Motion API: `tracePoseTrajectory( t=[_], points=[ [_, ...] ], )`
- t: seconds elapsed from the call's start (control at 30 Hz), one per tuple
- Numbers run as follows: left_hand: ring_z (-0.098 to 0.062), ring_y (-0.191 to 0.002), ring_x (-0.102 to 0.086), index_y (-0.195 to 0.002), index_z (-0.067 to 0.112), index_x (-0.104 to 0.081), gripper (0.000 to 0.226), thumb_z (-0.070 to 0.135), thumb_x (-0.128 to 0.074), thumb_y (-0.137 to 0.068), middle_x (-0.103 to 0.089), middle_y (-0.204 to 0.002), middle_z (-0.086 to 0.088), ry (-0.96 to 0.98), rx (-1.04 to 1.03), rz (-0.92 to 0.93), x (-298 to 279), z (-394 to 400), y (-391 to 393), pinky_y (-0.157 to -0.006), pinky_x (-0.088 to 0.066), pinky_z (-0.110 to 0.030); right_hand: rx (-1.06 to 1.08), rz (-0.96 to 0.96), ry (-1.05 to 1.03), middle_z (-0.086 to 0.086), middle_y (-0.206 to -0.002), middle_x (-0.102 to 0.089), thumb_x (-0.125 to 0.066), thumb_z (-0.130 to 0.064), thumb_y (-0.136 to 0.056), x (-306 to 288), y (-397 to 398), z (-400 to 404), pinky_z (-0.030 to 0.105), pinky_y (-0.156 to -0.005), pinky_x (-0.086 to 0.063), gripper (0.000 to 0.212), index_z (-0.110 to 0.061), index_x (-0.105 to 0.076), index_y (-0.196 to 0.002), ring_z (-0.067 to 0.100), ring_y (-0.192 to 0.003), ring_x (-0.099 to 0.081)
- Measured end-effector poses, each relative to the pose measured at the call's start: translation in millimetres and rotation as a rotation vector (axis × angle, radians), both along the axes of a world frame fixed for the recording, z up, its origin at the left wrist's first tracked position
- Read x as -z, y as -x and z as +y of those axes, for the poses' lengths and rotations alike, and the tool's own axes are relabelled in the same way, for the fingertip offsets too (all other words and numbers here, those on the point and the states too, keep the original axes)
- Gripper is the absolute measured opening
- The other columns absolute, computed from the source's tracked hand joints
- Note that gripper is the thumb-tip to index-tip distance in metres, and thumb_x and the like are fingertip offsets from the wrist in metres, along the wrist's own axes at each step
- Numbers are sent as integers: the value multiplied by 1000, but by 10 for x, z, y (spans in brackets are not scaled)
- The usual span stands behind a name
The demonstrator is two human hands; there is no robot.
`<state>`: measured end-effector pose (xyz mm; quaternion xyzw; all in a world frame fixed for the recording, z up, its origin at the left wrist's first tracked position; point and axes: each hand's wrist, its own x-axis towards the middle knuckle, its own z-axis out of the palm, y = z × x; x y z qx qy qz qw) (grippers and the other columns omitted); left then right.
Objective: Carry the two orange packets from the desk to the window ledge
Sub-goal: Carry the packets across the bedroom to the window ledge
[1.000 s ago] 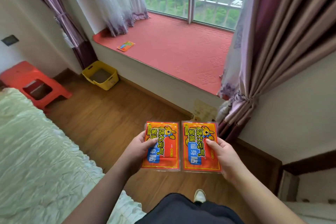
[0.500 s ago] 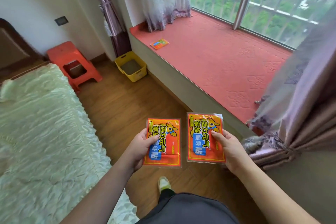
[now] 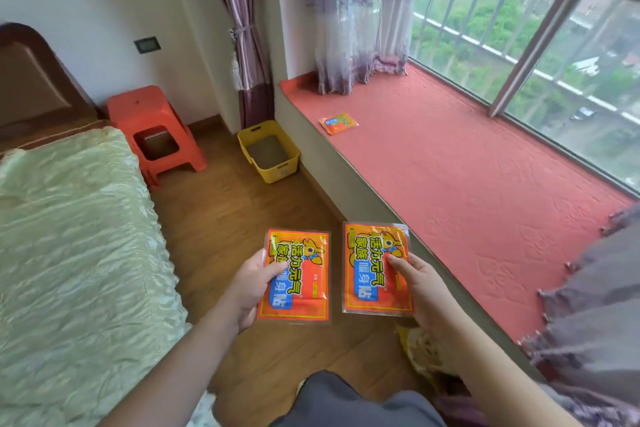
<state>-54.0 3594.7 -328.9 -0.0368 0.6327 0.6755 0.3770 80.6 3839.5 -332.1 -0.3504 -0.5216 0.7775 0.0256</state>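
Left hand [image 3: 247, 291]: thumb lies over the face of the left packet [image 3: 295, 276]; the fingers sit beneath it, hidden. Print under the thumb unreadable.

Right hand [image 3: 424, 282]: same hold on the right packet [image 3: 376, 269], fingers hidden behind it.

Third packet [image 3: 338, 123] on the window ledge [image 3: 450, 177]: too small to read its print.

Bed [image 3: 76, 253]: cut off by left and bottom edges. Headboard [image 3: 31, 83] cut off at left.

Near curtain [image 3: 595, 315]: blurred, cut off at right edge; it covers the near end of the ledge.

Both forearms leave the bottom edge. Pale patterned item [image 3: 420, 345] on the floor under the right wrist: mostly hidden, cannot identify.
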Motion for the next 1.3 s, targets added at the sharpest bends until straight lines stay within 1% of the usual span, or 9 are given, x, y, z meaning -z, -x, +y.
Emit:
tracePoseTrajectory(
  t=[0.2, 0.37, 0.5, 0.63, 0.77, 0.9, 1.03, 1.17, 1.3],
  points=[
    [-23, -71, -76, -106, 11, -61, 13, 6, -56, -96, -79, -88, -12, 12, -10, 6, -95, 201, 806, -57, -62, -35, -37, -5, -7, 10, -98, -81, -65, -26, -92, -5, 807, 186, 38, -62, -63, 17, -16, -72, -105, 28, -81, -78],
    [-25, -74, -77, -106, 12, -63, 14, 6, -57, -95, -80, -90, -13, 17, -21, -22, -26, 582, 1352, -60, -63, -38, -36, 1, 7, 13, -102, -79, -66, -24, -92, 79, 1387, 504, 51, -80, -61, 16, -17, -72, -105, 33, -87, -77],
    [-27, -78, -77, -107, 12, -62, 14, 9, -59, -94, -80, -91, -12, 44, -38, -24, -11, 923, 1795, -65, -63, -41, -67, 0, 13, 12, -96, -80, -64, -22, -93, 89, 1897, 809, 45, -72, -64, 17, -12, -69, -106, 29, -80, -78],
    [-26, -78, -78, -106, 14, -63, 13, 11, -60, -94, -80, -91, -11, 58, -84, -12, -89, 1268, 2263, -59, -62, -37, -135, 5, 12, 9, -94, -81, -62, -24, -94, 9, 2482, 1187, 40, -67, -65, 16, -14, -68, -106, 27, -78, -78],
    [-25, -77, -78, -106, 13, -63, 13, 10, -60, -94, -81, -89, -10, 68, -134, 5, -117, 1571, 2698, -59, -62, -36, -210, 17, 19, 10, -96, -81, -63, -23, -94, -20, 3039, 1516, 38, -62, -64, 18, -13, -68, -107, 26, -79, -78],
    [-25, -80, -77, -107, 14, -63, 15, 9, -58, -94, -80, -93, -10, 44, -193, -3, -99, 1743, 3084, -60, -62, -36, -263, 4, -6, 10, -102, -80, -63, -28, -94, -16, 3532, 1720, 44, -72, -63, 22, -15, -69, -110, 30, -87, -78],
    [-25, -80, -78, -107, 14, -63, 13, 12, -59, -95, -80, -92, -10, 60, -228, -18, -15, 1762, 3490, -59, -62, -36, -279, -26, -8, 9, -100, -80, -63, -28, -94, 15, 4014, 1804, 41, -66, -64, 21, -15, -68, -110, 29, -86, -78],
    [-27, -85, -77, -109, 15, -63, 15, 15, -61, -95, -80, -95, -10, 70, -229, -35, 109, 1650, 4005, -60, -62, -37, -271, -56, -20, 8, -99, -81, -62, -28, -95, 75, 4552, 1741, 41, -67, -64, 20, -16, -68, -109, 29, -86, -78],
    [-27, -83, -77, -108, 15, -63, 15, 13, -60, -94, -80, -94, -10, 49, -211, -33, 203, 1517, 4637, -62, -62, -38, -236, -57, -24, 7, -96, -81, -61, -28, -95, 115, 5131, 1565, 36, -58, -62, 18, -17, -68, -108, 27, -81, -79]
  ],
)
